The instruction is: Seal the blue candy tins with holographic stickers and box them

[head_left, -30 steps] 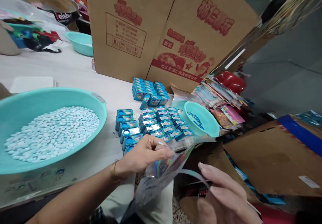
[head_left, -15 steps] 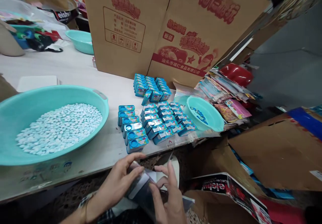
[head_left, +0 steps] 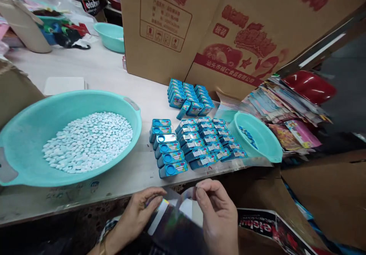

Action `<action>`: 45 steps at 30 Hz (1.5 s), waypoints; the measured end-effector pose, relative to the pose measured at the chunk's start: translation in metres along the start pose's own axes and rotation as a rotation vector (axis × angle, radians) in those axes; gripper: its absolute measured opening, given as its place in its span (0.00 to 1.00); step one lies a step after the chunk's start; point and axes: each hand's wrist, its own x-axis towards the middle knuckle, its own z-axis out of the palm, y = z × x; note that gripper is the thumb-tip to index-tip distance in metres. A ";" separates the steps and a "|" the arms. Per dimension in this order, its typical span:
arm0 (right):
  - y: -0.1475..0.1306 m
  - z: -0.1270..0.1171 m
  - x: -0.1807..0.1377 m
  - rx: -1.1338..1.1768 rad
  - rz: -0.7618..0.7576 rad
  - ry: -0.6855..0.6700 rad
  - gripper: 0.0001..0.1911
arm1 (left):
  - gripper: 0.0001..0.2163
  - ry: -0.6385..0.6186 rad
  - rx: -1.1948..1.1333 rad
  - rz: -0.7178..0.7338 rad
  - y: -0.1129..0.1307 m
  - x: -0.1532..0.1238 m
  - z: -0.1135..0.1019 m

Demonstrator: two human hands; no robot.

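Note:
Below the table's front edge, my left hand (head_left: 140, 215) and my right hand (head_left: 219, 217) both pinch the top of a clear, shiny plastic bag (head_left: 177, 224) held over my lap. Fingers of each hand are closed on the bag's edge. Just beyond them on the table stand rows of small blue tins (head_left: 197, 142), and a further block of blue tins (head_left: 188, 96) sits by the carton. A big teal basin (head_left: 126, 106) at the left holds a heap of white tablets (head_left: 88, 140).
Two tall brown cartons (head_left: 200, 29) stand at the back. A small teal bowl (head_left: 263, 148) sits right of the tins, beside a stack of colourful packets (head_left: 286, 110). Another teal bowl (head_left: 110, 35) is far back. Open cardboard boxes (head_left: 323, 194) lie at the lower right.
The bag has come down from table height to my lap. My right hand moved from the bag's far side to pinch its top edge; my left keeps its hold.

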 end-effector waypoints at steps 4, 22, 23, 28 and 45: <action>0.018 0.015 0.008 0.059 0.180 -0.027 0.10 | 0.14 -0.090 -0.075 -0.067 0.003 0.010 -0.010; 0.029 0.025 0.023 0.156 0.232 -0.138 0.08 | 0.10 -0.136 -0.318 -0.085 -0.008 0.025 -0.026; 0.029 0.025 0.024 0.156 0.235 -0.149 0.08 | 0.13 -0.164 -0.331 -0.089 -0.005 0.025 -0.027; 0.024 0.027 0.027 0.020 0.290 -0.180 0.10 | 0.38 -0.238 -0.296 -0.056 0.008 0.027 -0.024; 0.040 0.034 0.045 -0.688 -0.106 -0.018 0.07 | 0.21 -0.017 0.138 -0.039 0.018 0.053 -0.017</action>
